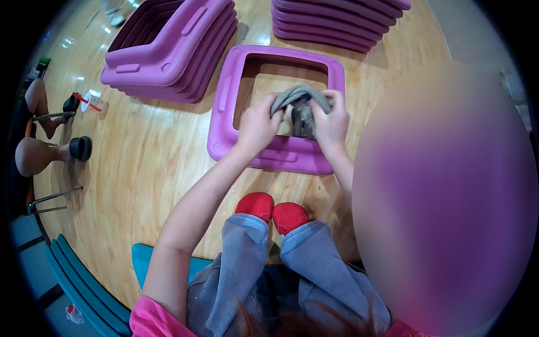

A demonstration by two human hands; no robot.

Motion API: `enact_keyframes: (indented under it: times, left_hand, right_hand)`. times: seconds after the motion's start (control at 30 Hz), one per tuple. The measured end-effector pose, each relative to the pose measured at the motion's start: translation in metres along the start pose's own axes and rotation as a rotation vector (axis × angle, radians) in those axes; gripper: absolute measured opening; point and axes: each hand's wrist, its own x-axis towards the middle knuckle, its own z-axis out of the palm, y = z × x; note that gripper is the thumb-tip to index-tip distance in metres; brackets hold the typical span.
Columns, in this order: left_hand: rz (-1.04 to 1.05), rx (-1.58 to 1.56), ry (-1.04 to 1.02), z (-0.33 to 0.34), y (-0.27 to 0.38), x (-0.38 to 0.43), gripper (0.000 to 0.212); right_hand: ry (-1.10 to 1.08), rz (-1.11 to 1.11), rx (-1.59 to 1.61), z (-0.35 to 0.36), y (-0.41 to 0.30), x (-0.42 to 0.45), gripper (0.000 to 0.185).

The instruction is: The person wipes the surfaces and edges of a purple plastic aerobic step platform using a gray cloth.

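Note:
A grey-green cloth [301, 94] is bunched and folded over between my two hands, with darker, frayed folds [305, 120] hanging beneath. My left hand [261, 124] grips its left end, and my right hand [330, 120] pinches the right end with the thumb on top. Under the hands a purple plastic frame [227, 105] lies on the wood-patterned floor [168, 147], its opening showing the floor through it. The near rim passes below my wrists. Whether the cloth touches the frame I cannot tell.
Stacked purple plastic frames [168, 71] stand at the upper left, with another stack [332, 21] at the upper right. A cup with a red straw [94, 103] is on the floor near a seated person's foot [80, 148]. A large blurred patch [446, 198] hides the right side.

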Motion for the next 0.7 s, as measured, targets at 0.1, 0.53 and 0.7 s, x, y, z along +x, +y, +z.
enact_keyframes:
  times: [0.1,0.53,0.7]
  left_hand:
    - [-0.080,-0.257,-0.122,0.014,0.004,-0.027,0.038]
    - [0.013,0.434,-0.212,-0.052,-0.094,-0.123,0.060]
    - [-0.002,0.677,-0.340,-0.057,-0.142,-0.152,0.065]
  right_hand:
    - [0.029,0.062,0.238,-0.001,-0.036,-0.013,0.028]
    - [-0.027,-0.525,-0.066,0.031,-0.062,-0.059,0.042]
    - [-0.485,-0.781,-0.297,0.097,-0.027,-0.095,0.033]
